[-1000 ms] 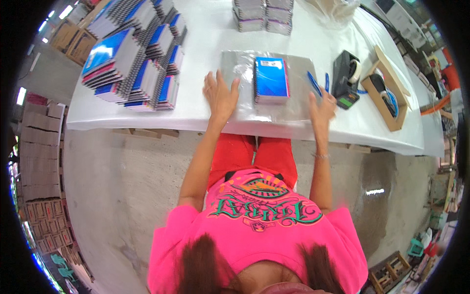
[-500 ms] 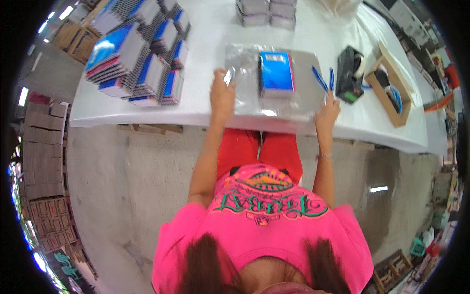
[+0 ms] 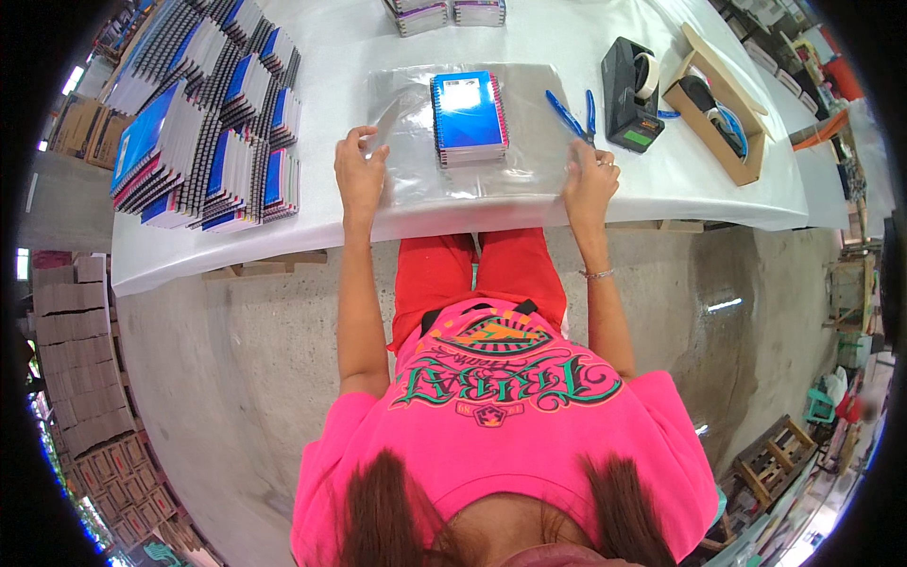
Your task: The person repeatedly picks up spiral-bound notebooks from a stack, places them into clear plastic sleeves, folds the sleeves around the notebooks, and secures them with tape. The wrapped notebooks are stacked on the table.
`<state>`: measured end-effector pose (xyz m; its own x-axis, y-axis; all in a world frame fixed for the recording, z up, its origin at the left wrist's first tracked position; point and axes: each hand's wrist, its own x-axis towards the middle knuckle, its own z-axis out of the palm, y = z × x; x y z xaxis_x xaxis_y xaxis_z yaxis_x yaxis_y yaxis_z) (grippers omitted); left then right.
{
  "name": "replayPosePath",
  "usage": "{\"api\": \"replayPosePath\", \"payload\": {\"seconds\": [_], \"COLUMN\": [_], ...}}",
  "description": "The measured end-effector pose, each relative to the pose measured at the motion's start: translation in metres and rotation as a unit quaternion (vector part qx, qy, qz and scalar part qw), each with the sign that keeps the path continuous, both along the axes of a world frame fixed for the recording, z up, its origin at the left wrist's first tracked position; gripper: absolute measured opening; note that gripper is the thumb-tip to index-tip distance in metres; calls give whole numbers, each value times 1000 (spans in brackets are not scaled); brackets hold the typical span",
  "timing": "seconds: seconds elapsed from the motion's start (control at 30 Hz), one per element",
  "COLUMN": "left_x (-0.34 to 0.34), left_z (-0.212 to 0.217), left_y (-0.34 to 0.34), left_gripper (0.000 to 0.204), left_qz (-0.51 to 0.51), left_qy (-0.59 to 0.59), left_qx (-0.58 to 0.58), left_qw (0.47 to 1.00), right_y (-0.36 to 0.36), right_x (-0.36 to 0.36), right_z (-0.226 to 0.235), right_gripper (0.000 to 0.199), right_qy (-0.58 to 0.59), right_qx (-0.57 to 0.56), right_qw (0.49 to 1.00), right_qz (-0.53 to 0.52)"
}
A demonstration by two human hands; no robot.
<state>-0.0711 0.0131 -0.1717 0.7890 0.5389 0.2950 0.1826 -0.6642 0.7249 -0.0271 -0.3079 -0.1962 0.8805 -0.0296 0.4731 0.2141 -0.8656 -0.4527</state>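
Note:
A stack of blue-covered spiral notebooks (image 3: 470,113) rests on a clear plastic sheet (image 3: 534,170) spread over the white table. My left hand (image 3: 361,178) is at the sheet's left edge, its fingers curled at the plastic, which lifts a little there. At the right edge my right hand (image 3: 592,180) has its fingers bent and closed on the sheet's border. Just beyond those fingers lie blue-handled pliers (image 3: 572,115), handles pointing away; their front end is partly hidden by the hand.
Piles of spiral notebooks (image 3: 227,123) fill the table's left side, and more stacks (image 3: 479,11) stand at the far edge. To the right are a black tape dispenser (image 3: 630,99) and an open cardboard box (image 3: 727,132) with items inside. The table's near edge (image 3: 453,213) runs before my body.
The view has shifted, so the table things appear farther left and higher. My left hand has lowered and sits a little farther from the notebook stack; the raised plastic has flattened somewhat.

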Motion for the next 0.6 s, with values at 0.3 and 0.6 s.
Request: {"api": "replayPosePath", "payload": {"seconds": [0.3,0.6], "left_x": [-10,49], "left_z": [29,-2], "left_y": [-122,-215], "left_gripper": [14,15], "left_qz": [-262,-336], "left_qy": [-191,-6], "left_qx": [-3,20], "left_qw": [946,942], "right_y": [-11,-13], "right_x": [52,64], "right_z": [21,26], "right_gripper": [37,31], "right_qy": [-79,50], "right_qx": [36,-62], "right_qw": [995,996], "right_qz": [40,33]}}
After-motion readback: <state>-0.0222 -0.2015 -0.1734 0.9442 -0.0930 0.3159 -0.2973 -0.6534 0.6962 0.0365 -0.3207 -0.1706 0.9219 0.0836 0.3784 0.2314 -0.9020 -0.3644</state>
